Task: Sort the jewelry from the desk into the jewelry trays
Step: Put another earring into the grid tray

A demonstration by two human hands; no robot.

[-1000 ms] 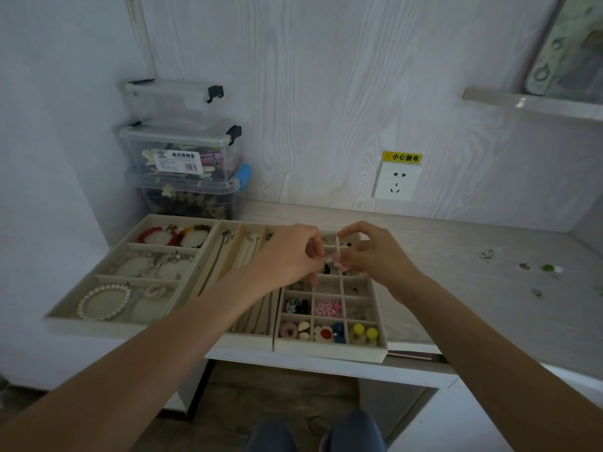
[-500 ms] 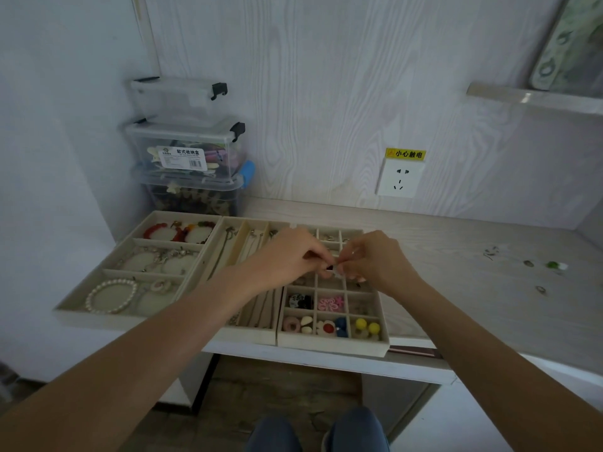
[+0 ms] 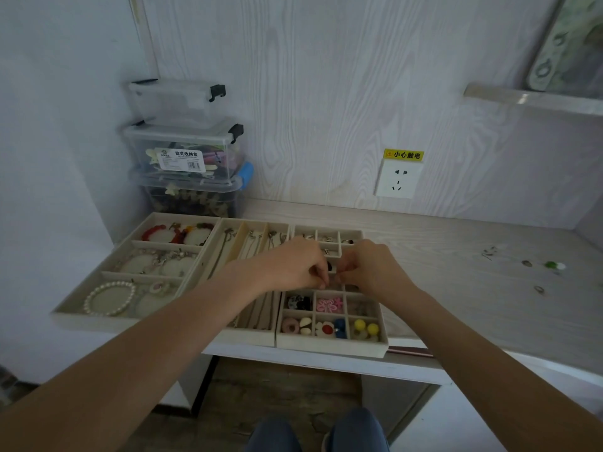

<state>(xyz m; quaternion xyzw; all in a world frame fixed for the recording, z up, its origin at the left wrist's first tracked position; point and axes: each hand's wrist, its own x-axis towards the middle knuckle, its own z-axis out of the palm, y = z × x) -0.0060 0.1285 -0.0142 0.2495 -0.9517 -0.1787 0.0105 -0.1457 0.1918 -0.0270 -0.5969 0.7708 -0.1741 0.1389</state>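
Three beige jewelry trays [image 3: 228, 334] are sitting along the desk's [image 3: 456, 256] front-left edge, while the left hand [image 3: 293, 264] and right hand [image 3: 368, 267], fingers curled, are meeting over the rightmost grid tray [image 3: 332, 349], pinching something too small to identify.

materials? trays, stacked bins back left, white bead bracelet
Trays: beige, matte, likely velvet or flocked fabric over board; no glare.
Bins: clear glossy plastic, contents visible, black latches.
Bracelet: glossy white round beads, pearl-like; real or imitation unclear.
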